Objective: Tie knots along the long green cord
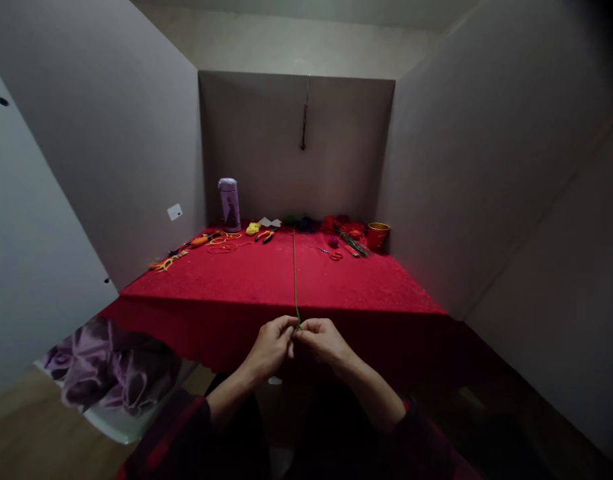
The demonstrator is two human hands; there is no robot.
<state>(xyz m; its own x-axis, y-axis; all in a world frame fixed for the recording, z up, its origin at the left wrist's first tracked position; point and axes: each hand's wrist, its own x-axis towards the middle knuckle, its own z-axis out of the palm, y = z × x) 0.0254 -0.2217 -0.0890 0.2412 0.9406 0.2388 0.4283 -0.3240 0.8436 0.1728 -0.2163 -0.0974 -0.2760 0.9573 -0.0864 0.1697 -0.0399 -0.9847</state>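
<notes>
A thin green cord [295, 273] runs from the back of the red-covered table straight toward me, over the front edge. Its near end is between my fingers. My left hand [275, 341] is closed in a pinch on the cord from the left. From the right, my right hand [322, 337] also pinches it, thumb and forefinger together. The fingertips of both hands nearly meet in front of the table's edge. A small knotted part of the cord shows between them, too small to make out in detail.
The red tablecloth [236, 280] carries orange-handled pliers [266, 235], scissors [331, 254], a purple bottle [230, 205], a red cup [378, 236], yellow thread [253, 229] and a red yarn pile [336, 223]. Grey panels stand around it. Purple cloth [111, 367] lies lower left.
</notes>
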